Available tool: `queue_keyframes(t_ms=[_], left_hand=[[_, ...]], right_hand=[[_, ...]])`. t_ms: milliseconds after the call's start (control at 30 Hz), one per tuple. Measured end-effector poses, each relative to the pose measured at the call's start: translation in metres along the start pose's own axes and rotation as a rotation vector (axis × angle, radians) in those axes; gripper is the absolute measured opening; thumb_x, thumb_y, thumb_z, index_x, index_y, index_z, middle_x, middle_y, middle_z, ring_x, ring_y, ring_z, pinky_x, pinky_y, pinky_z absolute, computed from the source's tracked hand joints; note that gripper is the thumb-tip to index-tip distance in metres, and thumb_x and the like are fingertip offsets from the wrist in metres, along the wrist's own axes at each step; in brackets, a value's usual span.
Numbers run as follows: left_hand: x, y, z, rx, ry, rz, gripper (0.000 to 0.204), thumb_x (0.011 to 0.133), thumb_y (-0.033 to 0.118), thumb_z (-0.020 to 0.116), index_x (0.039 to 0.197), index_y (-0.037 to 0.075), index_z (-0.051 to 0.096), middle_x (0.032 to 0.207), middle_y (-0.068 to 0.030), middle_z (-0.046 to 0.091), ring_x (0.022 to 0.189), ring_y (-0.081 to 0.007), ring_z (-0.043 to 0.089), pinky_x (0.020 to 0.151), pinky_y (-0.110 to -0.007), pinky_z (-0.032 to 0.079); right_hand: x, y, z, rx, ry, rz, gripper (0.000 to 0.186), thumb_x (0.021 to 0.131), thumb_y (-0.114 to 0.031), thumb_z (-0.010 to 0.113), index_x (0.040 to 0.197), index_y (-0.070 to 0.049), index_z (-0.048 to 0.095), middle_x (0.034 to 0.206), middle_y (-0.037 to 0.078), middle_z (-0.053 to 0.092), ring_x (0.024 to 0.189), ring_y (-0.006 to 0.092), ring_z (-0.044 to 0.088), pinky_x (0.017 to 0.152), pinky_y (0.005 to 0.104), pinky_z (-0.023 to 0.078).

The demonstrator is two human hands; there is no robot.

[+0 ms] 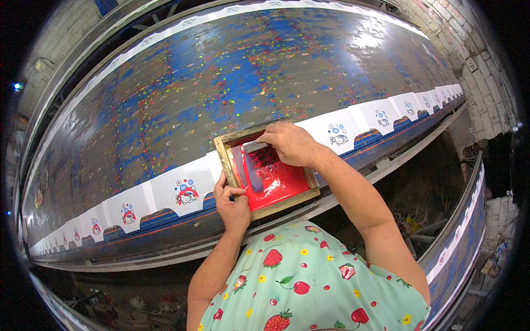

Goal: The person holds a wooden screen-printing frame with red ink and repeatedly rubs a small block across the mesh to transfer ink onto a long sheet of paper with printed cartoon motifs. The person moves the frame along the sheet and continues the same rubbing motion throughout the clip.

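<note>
A wooden-framed printing screen [220, 150] lies tilted slightly across the row of white cut pieces [210, 171] on the long table's near edge, with bright red ink [281, 185] spread over its mesh. My left hand [232, 204] grips the frame's left side, fingers closed against it. My right hand [290, 143] is closed on a squeegee [255, 147] near the screen's upper part, partly hiding the blade. Left of the screen, the pieces carry prints [186, 193] with red and blue; those to the right show blue and dark outlines [338, 134] without visible red.
The paint-speckled table [204, 83] stretches across the view, another strip of white pieces along its far edge [193, 21]. A second table [458, 231] runs at the lower right, beside rubble and a brick floor [477, 66]. My printed green apron [303, 276] faces the near edge.
</note>
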State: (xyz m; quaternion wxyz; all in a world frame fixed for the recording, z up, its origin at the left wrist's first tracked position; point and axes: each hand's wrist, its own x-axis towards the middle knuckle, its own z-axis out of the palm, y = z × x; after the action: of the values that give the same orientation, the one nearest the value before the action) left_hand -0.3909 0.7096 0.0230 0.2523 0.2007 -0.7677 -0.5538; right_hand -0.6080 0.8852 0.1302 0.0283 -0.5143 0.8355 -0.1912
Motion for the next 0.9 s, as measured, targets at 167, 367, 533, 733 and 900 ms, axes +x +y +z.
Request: queue_keyframes(t_ms=[167, 367, 533, 733, 900], left_hand=[[-0.001, -0.002, 0.002, 0.010, 0.016, 0.011, 0.022, 0.078, -0.014, 0.071, 0.084, 0.006, 0.075, 0.166, -0.0295, 0.057, 0.156, -0.0431, 0.053, 0.131, -0.050, 0.038], [0.000, -0.001, 0.002, -0.014, 0.013, 0.038, 0.021, 0.080, -0.013, 0.071, 0.087, 0.007, 0.076, 0.166, -0.0301, 0.056, 0.156, -0.0433, 0.053, 0.131, -0.051, 0.037], [0.000, 0.000, 0.000, 0.003, -0.004, 0.059, 0.020, 0.082, -0.012, 0.070, 0.089, 0.006, 0.075, 0.166, -0.0320, 0.055, 0.158, -0.0435, 0.051, 0.132, -0.051, 0.036], [0.001, -0.004, -0.001, -0.029, -0.009, 0.078, 0.020, 0.081, -0.013, 0.071, 0.090, 0.005, 0.074, 0.166, -0.0326, 0.055, 0.160, -0.0437, 0.051, 0.133, -0.051, 0.036], [0.005, 0.005, -0.002, -0.018, -0.014, 0.081, 0.020, 0.081, -0.013, 0.071, 0.091, 0.004, 0.073, 0.168, -0.0318, 0.055, 0.160, -0.0427, 0.052, 0.133, -0.050, 0.036]], right_hand=[[-0.027, -0.019, 0.018, -0.077, 0.061, -0.008, 0.040, 0.088, -0.002, 0.072, 0.127, -0.006, 0.080, 0.119, 0.016, 0.074, 0.118, 0.0403, 0.069, 0.103, 0.0525, 0.056], [-0.080, -0.065, 0.031, -0.097, 0.153, -0.061, 0.036, 0.088, -0.013, 0.074, 0.123, -0.007, 0.080, 0.115, 0.012, 0.073, 0.112, 0.0354, 0.070, 0.098, 0.0509, 0.056], [-0.115, -0.092, 0.029, -0.023, 0.041, 0.019, 0.043, 0.088, -0.009, 0.074, 0.131, -0.009, 0.079, 0.127, 0.013, 0.073, 0.123, 0.0360, 0.068, 0.105, 0.0519, 0.054], [-0.128, -0.096, 0.025, 0.046, -0.019, 0.024, 0.040, 0.094, -0.020, 0.079, 0.132, -0.009, 0.078, 0.131, 0.014, 0.072, 0.126, 0.0370, 0.069, 0.110, 0.0528, 0.055], [-0.158, -0.082, 0.015, 0.201, 0.303, 0.160, 0.041, 0.094, -0.019, 0.087, 0.132, -0.008, 0.077, 0.138, 0.016, 0.072, 0.132, 0.0397, 0.067, 0.115, 0.0511, 0.053]])
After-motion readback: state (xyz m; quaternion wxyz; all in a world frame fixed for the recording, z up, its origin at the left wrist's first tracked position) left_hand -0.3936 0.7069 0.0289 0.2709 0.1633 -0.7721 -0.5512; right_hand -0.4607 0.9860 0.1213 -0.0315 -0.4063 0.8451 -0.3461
